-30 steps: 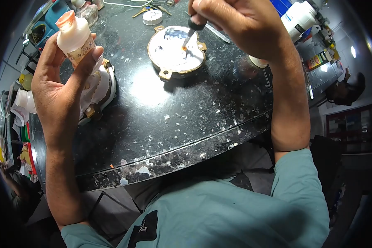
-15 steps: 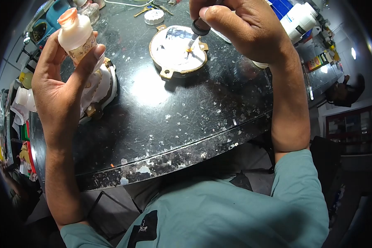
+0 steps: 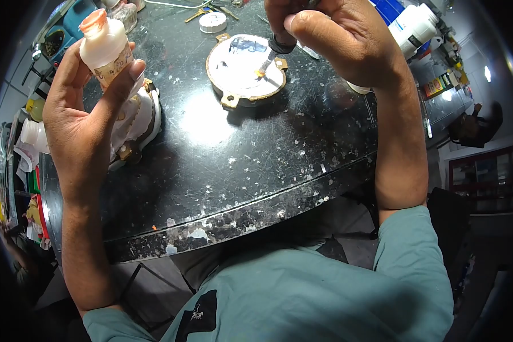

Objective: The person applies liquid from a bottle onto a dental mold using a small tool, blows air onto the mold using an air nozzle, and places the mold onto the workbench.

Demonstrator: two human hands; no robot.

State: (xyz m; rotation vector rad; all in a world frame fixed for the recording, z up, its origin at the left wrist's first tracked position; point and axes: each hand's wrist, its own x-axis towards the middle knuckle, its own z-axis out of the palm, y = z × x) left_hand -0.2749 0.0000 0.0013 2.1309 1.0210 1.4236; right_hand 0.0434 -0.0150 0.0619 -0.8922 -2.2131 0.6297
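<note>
My left hand [image 3: 85, 128] is closed around a small whitish plastic bottle [image 3: 104, 48] with a reddish-orange neck and a handwritten label, held upright. Beneath and behind that hand, partly hidden, lies a metal dental flask half [image 3: 144, 122] with white plaster in it. My right hand [image 3: 347, 48] pinches a dropper [image 3: 280, 47] with a black collar; its top is hidden in the fingers. The clear tube slants down to the white plaster of a round brass-rimmed flask half [image 3: 245, 71], its tip at an orange-yellow spot. A dark patch marks the plaster's far side.
Beyond the flask sits a white ribbed lid [image 3: 212, 23], with metal tools [image 3: 196, 15] behind it. A white jar [image 3: 413, 28] stands at the right back. Bottles [image 3: 122, 16] crowd the left back. The black tabletop [image 3: 228, 171] has a scuffed, plaster-spotted front edge.
The dropper has tilted more, its black collar shifting slightly right and down, while its tip moves a little downward over the plaster. My left hand and the bottle stay nearly still.
</note>
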